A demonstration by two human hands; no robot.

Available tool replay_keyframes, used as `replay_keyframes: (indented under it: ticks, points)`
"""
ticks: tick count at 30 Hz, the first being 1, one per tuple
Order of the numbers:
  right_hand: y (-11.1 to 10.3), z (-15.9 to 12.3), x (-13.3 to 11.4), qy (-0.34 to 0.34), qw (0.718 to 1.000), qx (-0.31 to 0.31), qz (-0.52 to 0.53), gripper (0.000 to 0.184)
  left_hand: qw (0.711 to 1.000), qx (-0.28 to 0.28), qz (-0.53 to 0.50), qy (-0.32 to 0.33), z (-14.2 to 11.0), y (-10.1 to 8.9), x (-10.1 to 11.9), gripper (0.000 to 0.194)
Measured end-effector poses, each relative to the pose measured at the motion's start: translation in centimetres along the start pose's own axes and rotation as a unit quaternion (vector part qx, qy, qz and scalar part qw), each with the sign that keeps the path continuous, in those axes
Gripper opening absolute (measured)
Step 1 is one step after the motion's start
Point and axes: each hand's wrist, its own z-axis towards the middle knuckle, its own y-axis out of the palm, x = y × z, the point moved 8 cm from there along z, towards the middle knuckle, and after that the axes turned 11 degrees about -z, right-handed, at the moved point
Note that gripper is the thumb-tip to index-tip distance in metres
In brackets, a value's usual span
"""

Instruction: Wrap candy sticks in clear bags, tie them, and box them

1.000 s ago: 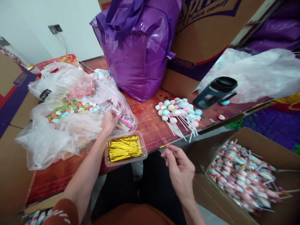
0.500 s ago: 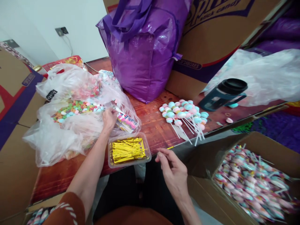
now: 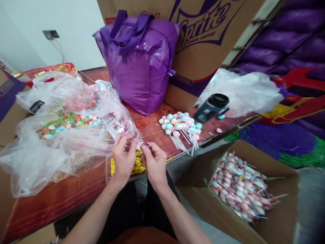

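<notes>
My left hand (image 3: 124,156) and my right hand (image 3: 156,162) meet at the table's front edge, each pinching a small printed plastic wrapper (image 3: 139,144) between thumb and fingers. Just beyond them lies a stack of clear printed wrappers (image 3: 116,126). Below the hands, partly covered by them, is a clear plastic tub (image 3: 108,169) of gold twist ties (image 3: 138,165). A single gold twist tie (image 3: 170,159) lies on the table edge right of my right hand. Pink, blue and white marshmallow sticks (image 3: 180,125) are piled farther right.
Plastic bags (image 3: 76,149) with colourful candies (image 3: 67,122) cover the table's left. A purple bag (image 3: 142,71) stands behind, before a large carton (image 3: 200,40). A dark mug (image 3: 212,108) stands right of the marshmallow sticks. An open box (image 3: 200,200) of wrapped marshmallow sticks (image 3: 240,186) sits lower right.
My left hand has come from the wrapper stack to meet my right hand, which moved left; a wrapper is now between them. The view has shifted right.
</notes>
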Motion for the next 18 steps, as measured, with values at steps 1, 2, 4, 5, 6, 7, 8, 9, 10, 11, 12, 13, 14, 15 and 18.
replay_keyframes:
  ticks: [1,2,4,5,6,7,8,9,10,11,12,13,14,15,18]
  points:
    - [-0.3,0.2,0.0,-0.006,1.0,0.015,0.004,0.029,0.997,0.029,-0.06,-0.039,-0.8,0.0,-0.6,0.02]
    - [-0.7,0.2,0.0,-0.011,1.0,0.026,0.002,0.03,0.987,0.048,-0.124,-0.094,-1.6,0.1,-1.7,0.028]
    - [-1.5,0.3,0.0,-0.019,0.999,0.03,-0.014,0.031,0.941,0.034,-0.245,-0.23,-3.0,1.5,-3.9,0.039]
    - [-1.8,0.3,-0.1,-0.023,0.999,0.024,-0.023,0.032,0.912,0.016,-0.291,-0.288,-3.6,2.3,-4.7,0.041]
    - [-2.0,0.3,-0.2,-0.026,0.999,0.016,-0.032,0.032,0.888,0.006,-0.327,-0.324,-4.0,2.9,-5.0,0.041]
    - [-2.2,0.2,-0.3,-0.029,0.999,0.009,-0.04,0.032,0.872,0.01,-0.354,-0.339,-4.0,3.2,-5.1,0.041]
    - [-2.3,0.2,-0.4,-0.03,0.998,0.004,-0.046,0.033,0.865,0.025,-0.372,-0.335,-3.8,3.2,-5.0,0.04]
    - [-2.4,0.1,-0.5,-0.03,0.998,0.002,-0.05,0.035,0.866,0.045,-0.381,-0.322,-3.5,3.0,-4.8,0.039]
    - [-2.5,0.0,-0.5,-0.029,0.998,0.002,-0.053,0.036,0.868,0.061,-0.383,-0.311,-3.3,2.8,-4.7,0.039]
    - [-2.5,-0.1,-0.5,-0.026,0.998,0.004,-0.056,0.038,0.868,0.068,-0.38,-0.313,-3.2,2.9,-4.7,0.038]
    - [-2.6,-0.2,-0.4,-0.023,0.998,0.009,-0.06,0.041,0.865,0.069,-0.376,-0.325,-3.3,3.1,-4.8,0.038]
    - [-2.7,-0.2,-0.4,-0.021,0.998,0.015,-0.064,0.043,0.86,0.069,-0.372,-0.342,-3.5,3.3,-5.0,0.038]
    - [-2.7,-0.2,-0.4,-0.021,0.997,0.021,-0.071,0.044,0.855,0.071,-0.369,-0.356,-3.7,3.5,-5.3,0.04]
    - [-2.9,-0.2,-0.5,-0.022,0.996,0.026,-0.079,0.046,0.853,0.072,-0.367,-0.364,-4.0,3.6,-5.4,0.042]
    - [-3.5,-0.1,-0.9,-0.035,0.992,0.04,-0.112,0.049,0.855,0.059,-0.373,-0.356,-4.3,3.9,-5.2,0.045]
